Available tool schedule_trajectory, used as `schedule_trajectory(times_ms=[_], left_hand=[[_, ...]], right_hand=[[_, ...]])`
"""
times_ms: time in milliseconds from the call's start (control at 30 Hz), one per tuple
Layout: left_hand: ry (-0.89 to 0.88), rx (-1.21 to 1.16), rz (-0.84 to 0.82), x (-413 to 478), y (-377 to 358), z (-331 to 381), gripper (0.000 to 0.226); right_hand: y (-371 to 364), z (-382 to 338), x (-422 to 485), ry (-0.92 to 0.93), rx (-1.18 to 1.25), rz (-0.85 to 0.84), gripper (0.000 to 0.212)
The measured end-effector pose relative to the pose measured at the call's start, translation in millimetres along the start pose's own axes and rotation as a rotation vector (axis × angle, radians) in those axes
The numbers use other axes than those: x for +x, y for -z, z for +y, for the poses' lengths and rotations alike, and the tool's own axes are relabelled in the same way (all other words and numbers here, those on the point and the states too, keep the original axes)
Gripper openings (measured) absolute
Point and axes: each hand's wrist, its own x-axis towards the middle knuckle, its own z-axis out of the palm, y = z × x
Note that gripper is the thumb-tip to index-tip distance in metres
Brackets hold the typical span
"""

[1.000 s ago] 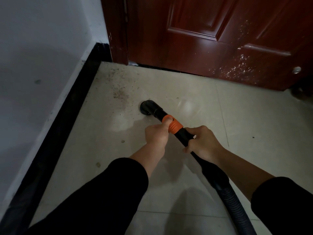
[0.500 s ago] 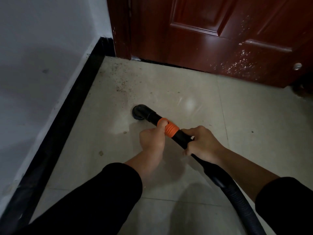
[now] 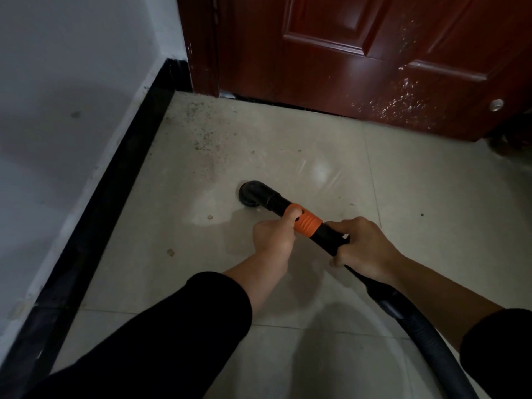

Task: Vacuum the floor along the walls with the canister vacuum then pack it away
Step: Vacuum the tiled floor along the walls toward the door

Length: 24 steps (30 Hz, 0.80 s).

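The black vacuum wand [image 3: 275, 201] ends in a round nozzle [image 3: 250, 195] pressed to the beige tile floor [image 3: 431, 226]. An orange collar [image 3: 308, 223] sits on the wand. My left hand [image 3: 273, 234] grips the wand at that collar, thumb on the orange part. My right hand [image 3: 364, 246] grips the black tube just behind it. From there a ribbed black hose [image 3: 426, 338] runs to the lower right edge. The canister is out of view.
A white wall [image 3: 72, 110] with a black skirting board [image 3: 95, 226] runs along the left. A dark red door [image 3: 359, 53] closes the far side. Dust and crumbs [image 3: 207, 133] lie in the corner ahead of the nozzle, with a few specks nearer the skirting.
The nozzle slid back toward me and a little left, away from the door, then held near that spot. Both hands kept their grips on the wand.
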Motion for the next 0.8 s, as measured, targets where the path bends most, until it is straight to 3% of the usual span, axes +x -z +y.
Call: schedule_trajectory(times_ms=[200, 800], left_hand=[[-0.029, 0.006, 0.04, -4.2, 16.2, -8.9, 0.036], [-0.091, -0.108, 0.19, 26.0, 69.9, 18.9, 0.035]], right_hand=[[-11.1, -2.4, -7.0, -0.004, 0.042, -0.027, 0.062], [-52.6, -66.1, 30.2, 0.076, 0.062, -0.052, 0.047]])
